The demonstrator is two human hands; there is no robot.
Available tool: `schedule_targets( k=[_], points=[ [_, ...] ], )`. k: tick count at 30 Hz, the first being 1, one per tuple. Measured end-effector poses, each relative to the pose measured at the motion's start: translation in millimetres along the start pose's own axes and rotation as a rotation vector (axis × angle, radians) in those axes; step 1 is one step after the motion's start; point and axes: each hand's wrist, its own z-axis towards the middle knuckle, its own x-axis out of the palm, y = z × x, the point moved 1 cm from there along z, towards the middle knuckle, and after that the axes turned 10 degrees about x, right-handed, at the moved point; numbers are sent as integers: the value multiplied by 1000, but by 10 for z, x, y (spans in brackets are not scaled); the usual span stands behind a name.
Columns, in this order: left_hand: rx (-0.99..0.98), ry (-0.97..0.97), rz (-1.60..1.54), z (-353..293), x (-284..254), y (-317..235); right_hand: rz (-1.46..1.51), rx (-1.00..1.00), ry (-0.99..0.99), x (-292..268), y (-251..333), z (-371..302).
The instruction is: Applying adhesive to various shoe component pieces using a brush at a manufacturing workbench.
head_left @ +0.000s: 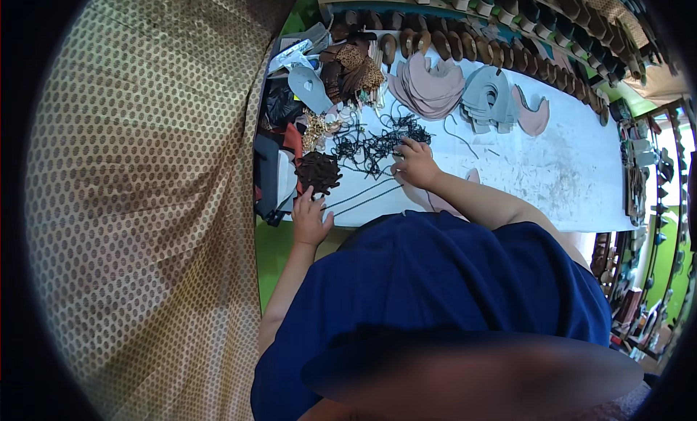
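Observation:
A tangle of thin dark cord (370, 146) lies spread over the white tabletop (559, 178) in front of me. My right hand (416, 165) rests at the tangle's right edge, palm down, its fingers bent but apart. Two strands of cord (363, 196) run slantwise between my hands along the near side of the table. By the near left edge is my left hand (311, 221), its thumb and fingers apart, close to the strands' left ends. Its fingertips are just below a heap of short dark brown strips (318, 172). Whether either hand touches a strand is too small to make out.
Stacked pink curved pieces (427, 87) and grey ones (488, 101) lie farther back, with a smaller pink stack (532, 112) beside them. Brown patterned strips (352, 69) and a black bag (283, 103) crowd the left. Rows of shoes (501, 54) line the back. A patterned curtain (152, 189) hangs at left.

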Motion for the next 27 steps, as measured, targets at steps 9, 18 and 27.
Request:
schedule_targets(
  k=[9,18,27],
  points=[
    [17,-199,35,433,-159,-23,145,-47,38,-189,206,293],
    [127,-29,-211,1224,-346,-764,289,-220,1,-1042,819,560],
    [88,78,-248,984,-468,-460,194,-126,252,-1191,637,421]
  ],
)
